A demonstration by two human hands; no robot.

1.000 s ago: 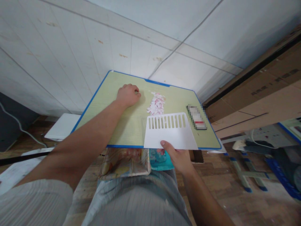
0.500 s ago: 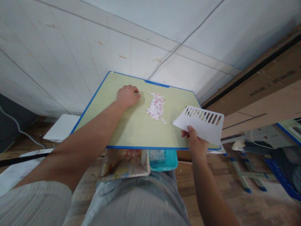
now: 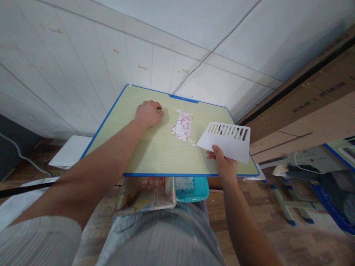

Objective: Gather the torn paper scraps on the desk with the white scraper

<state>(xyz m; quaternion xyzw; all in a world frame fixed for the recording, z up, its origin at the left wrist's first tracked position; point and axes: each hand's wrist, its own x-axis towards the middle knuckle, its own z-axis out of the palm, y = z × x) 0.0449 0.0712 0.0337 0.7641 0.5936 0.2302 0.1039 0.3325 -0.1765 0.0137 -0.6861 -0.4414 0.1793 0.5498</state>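
Observation:
My right hand [image 3: 225, 162] grips a white slotted sheet [image 3: 227, 145] by its near edge, thumb on top. A row of slanted slots runs along its far side, and I see it held tilted over the right part of the table [image 3: 155, 155]. A pile of small white and pink scraps, like torn paper [image 3: 182, 127], lies mid-table, with the sheet's left corner close to its stray bits. My left hand [image 3: 149, 113] rests on the tabletop left of the pile, fingers curled; whatever is in them, if anything, is hidden.
Below the table's front edge are a turquoise tub [image 3: 201, 190] with whitish pieces and a patterned cloth or bag [image 3: 149, 195]. A white wall stands behind. Large cardboard boxes [image 3: 305, 107] flank the right; a white stool-like top [image 3: 70, 151] is at left.
My right hand has moved left with the slotted sheet, bringing its corner nearer the scraps. The left hand stays in nearly the same place on the table.

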